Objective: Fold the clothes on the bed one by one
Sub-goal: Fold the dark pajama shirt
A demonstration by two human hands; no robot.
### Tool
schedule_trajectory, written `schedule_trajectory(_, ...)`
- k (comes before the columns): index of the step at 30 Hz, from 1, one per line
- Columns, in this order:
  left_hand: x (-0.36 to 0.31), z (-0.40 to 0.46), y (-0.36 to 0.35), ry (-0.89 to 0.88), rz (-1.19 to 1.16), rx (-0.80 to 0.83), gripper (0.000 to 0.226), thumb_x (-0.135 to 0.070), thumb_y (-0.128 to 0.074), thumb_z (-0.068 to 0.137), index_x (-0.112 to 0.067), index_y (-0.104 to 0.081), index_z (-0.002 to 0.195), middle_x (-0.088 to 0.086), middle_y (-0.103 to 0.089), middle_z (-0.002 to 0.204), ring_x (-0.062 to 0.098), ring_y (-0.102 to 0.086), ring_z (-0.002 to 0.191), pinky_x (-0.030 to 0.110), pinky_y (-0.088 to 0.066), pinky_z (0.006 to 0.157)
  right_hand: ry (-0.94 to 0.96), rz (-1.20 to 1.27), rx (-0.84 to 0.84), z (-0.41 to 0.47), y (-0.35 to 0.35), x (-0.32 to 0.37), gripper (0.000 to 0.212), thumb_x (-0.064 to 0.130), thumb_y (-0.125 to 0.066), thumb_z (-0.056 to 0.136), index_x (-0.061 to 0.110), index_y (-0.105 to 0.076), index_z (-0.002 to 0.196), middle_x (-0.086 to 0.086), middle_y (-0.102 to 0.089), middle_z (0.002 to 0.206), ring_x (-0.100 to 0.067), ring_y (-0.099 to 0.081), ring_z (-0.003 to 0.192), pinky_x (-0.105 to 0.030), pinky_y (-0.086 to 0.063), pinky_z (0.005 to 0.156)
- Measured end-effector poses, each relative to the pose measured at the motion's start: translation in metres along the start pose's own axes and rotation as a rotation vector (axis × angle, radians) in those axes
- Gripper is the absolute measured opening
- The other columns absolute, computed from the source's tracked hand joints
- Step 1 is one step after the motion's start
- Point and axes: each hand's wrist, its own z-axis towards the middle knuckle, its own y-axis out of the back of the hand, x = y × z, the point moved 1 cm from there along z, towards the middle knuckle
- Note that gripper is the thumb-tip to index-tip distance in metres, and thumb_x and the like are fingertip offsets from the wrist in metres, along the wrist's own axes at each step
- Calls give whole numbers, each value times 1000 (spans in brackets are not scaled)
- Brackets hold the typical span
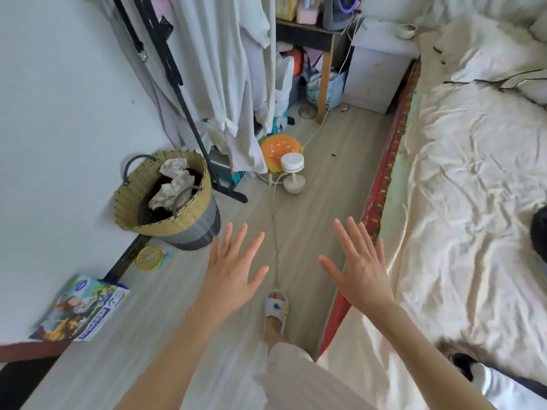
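Both hands are raised in front of the body, backs toward the camera, over the floor [189, 294] in the aisle beside the bed [461, 202]. The left hand [233, 270] has its fingers [241, 236] straight and spread; it holds nothing. The right hand [359, 267] is in the same posture — fingers extended and fanned apart, touching nothing — and lies over the near edge of the bed.

The bed occupies the right side of the view and is covered with a crumpled pale sheet. Pillows [488, 54] lie at its far end. Clothing on the bed shows only in part: a dark garment [539, 232] at the right edge of the frame, and a black-and-white garment [485, 377] at the lower right corner. Both are well apart from the hands.

To the left, a woven basket [165, 202] containing crumpled paper stands on the floor against the wall. A small white fan [293, 173] stands farther along the aisle — just beside an orange cushion [276, 149]. One slippered foot [276, 309] shows between the forearms.
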Motion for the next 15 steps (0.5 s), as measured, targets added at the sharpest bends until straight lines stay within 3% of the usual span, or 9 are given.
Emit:
schedule_trajectory(6,13,141,59,-116,34,-25,75,-65,-20,84,-25,-30,147,9,-20,157,31,-2,146,47,0,112,-119,32,-125,96,31,5,74,71,-18,82,35,-2,145,-3,-15,158,-20,-7,147,-47,-2,119)
schedule_trajectory(10,12,208,72,-173,15,-28,75,-64,-23,83,-22,-36,145,12,-26,154,34,-10,145,52,-10,113,-187,19,-162,138,50,2,72,71,-18,83,39,3,144,1,-12,159,-18,-3,147,-37,8,116)
schedule_trajectory(13,2,251,71,-270,10,23,76,-64,-19,83,-25,-30,147,11,-23,156,34,-7,146,52,-9,115,-287,30,-179,161,62,-2,70,67,-29,90,40,7,142,2,-6,160,-14,4,147,-34,13,115)
schedule_trajectory(15,-6,284,71,-348,2,57,77,-66,-16,82,-27,-25,149,8,-15,158,32,0,146,51,-6,115,-358,27,-184,176,67,-8,71,70,-26,88,40,10,142,3,-2,160,-9,11,145,-34,14,115)
